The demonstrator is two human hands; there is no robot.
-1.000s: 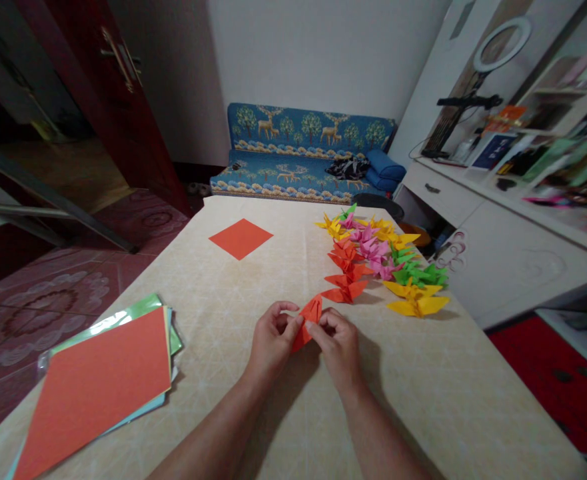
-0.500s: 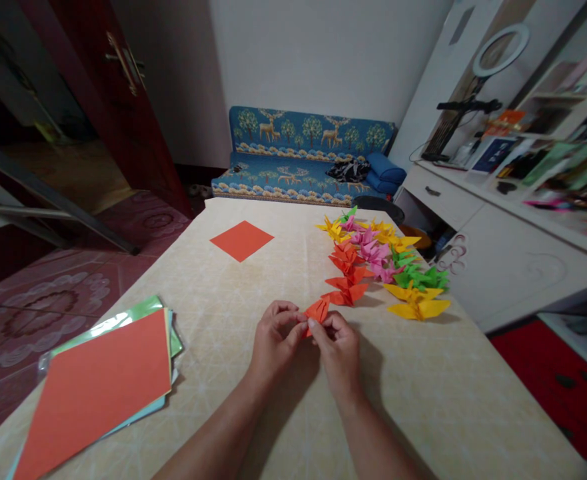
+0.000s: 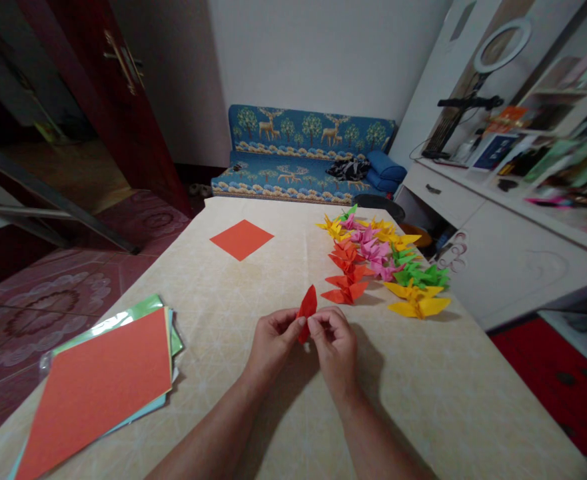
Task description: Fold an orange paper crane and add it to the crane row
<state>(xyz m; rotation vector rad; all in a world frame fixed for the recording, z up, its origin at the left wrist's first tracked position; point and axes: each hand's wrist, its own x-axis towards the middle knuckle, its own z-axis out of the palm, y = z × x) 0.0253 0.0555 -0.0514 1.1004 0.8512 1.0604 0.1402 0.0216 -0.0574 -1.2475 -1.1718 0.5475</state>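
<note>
A small folded piece of orange-red paper (image 3: 306,308) stands upright above the table (image 3: 253,280), its pointed tip up. My left hand (image 3: 272,343) pinches its lower left edge. My right hand (image 3: 334,347) pinches its lower right edge, fingers curled in. Both hands meet just above the table's middle. Beyond them, to the right, lie several finished paper cranes (image 3: 383,263) in orange, pink, yellow and green.
A stack of coloured paper sheets (image 3: 98,387) with an orange sheet on top lies at the near left. A single orange square (image 3: 242,239) lies at the far side. A white cabinet (image 3: 493,247) stands to the right, a blue sofa (image 3: 308,153) beyond the table.
The folded orange paper has turned from lying slanted to the right to standing upright with its tip up. Both hands stayed in place, still pinching it.
</note>
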